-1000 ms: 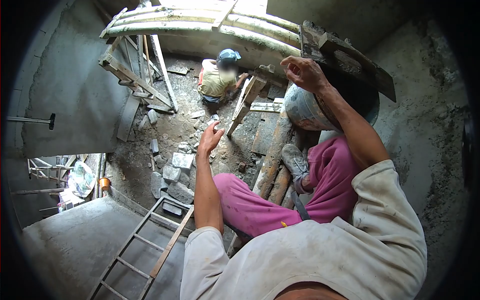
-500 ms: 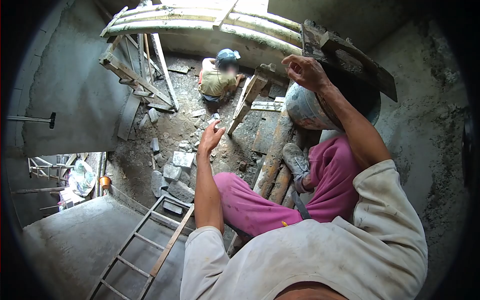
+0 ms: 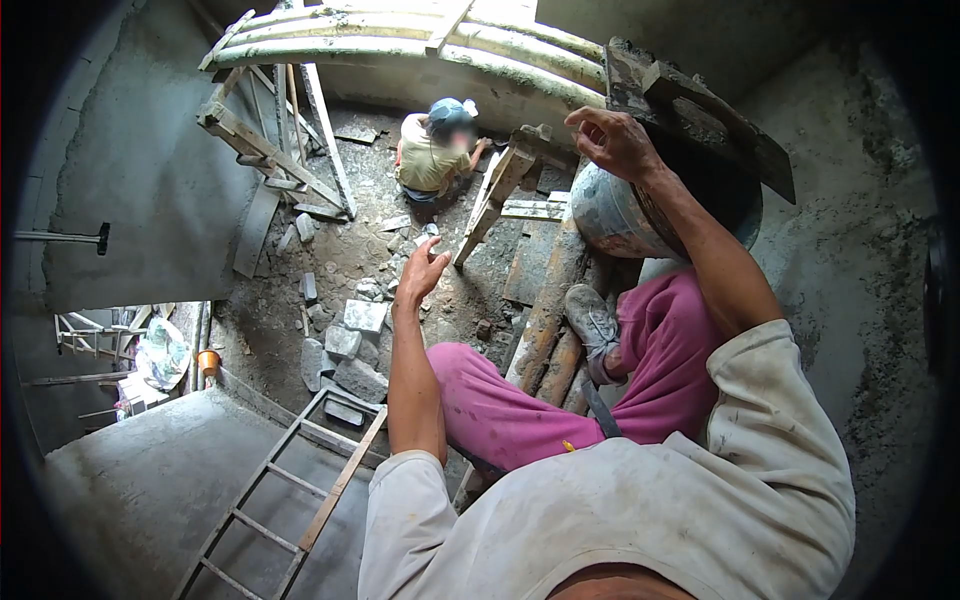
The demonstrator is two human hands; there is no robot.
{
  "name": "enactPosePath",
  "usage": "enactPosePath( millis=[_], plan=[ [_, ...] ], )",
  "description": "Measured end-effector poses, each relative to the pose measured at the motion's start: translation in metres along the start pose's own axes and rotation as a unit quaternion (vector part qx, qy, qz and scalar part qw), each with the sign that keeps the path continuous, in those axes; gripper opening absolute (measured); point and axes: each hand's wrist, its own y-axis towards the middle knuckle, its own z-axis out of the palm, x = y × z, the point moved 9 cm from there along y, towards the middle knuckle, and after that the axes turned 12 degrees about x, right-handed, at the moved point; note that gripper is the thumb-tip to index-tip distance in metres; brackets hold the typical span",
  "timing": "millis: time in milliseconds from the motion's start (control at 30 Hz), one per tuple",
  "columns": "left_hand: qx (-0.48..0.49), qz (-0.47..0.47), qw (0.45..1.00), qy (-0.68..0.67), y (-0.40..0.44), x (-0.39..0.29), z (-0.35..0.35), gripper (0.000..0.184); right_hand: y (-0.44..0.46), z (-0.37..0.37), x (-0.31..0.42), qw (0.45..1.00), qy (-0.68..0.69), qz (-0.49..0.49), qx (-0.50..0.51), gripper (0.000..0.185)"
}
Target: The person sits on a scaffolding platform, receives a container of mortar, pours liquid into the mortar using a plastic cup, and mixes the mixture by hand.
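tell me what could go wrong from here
The paint-smeared round bucket could tip if the right hand, close by, bumps it. The long dark wooden board seen over its opening might slide off. Either could endanger the crouching person in a yellowish shirt below.

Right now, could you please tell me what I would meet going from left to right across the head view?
Black-tipped rod, orange pot, pale block, left hand, slanting wooden post, right hand, mottled wall at the far right.
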Motion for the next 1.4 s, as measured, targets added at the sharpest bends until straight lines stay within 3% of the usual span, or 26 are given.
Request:
enactPosePath(
  millis=[1400],
  plan=[
    [-0.005, -0.002, 1.0, -0.004, 0.0012, 0.0007, -0.0015, 0.058, 0.0007, 0.0014, -0.0002, 1.0, -0.007, -0.001, 0.005, 0.026]
  ],
)
